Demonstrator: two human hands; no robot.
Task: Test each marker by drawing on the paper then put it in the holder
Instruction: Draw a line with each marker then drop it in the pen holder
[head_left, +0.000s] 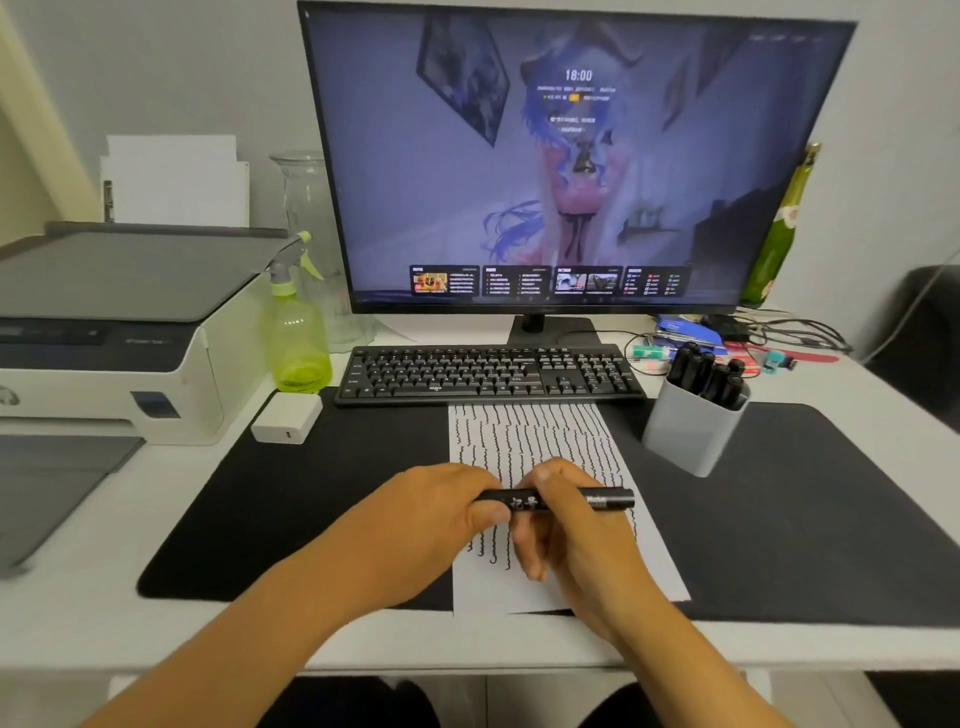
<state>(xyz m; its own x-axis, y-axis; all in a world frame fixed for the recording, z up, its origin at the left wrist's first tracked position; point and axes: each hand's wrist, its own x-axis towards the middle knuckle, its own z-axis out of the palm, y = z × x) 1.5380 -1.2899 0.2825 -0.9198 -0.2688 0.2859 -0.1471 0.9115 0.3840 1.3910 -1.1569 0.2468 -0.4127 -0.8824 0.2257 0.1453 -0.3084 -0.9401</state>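
A black marker (605, 500) lies level above the paper (530, 441), held at both ends. My left hand (441, 512) grips its left end, which is hidden inside the fingers. My right hand (566, 530) curls round the middle of the barrel. The white sheet is covered with several columns of black squiggles and lies on a black desk mat (322, 493). A grey holder (691, 431) stands at the sheet's upper right, with several black markers (706, 374) upright in it.
A black keyboard (488, 371) sits just behind the paper, with a monitor (571, 156) beyond it. A green spray bottle (296, 332), a white charger (287, 417) and a printer (104, 332) stand at the left. Cables and small items lie at the back right.
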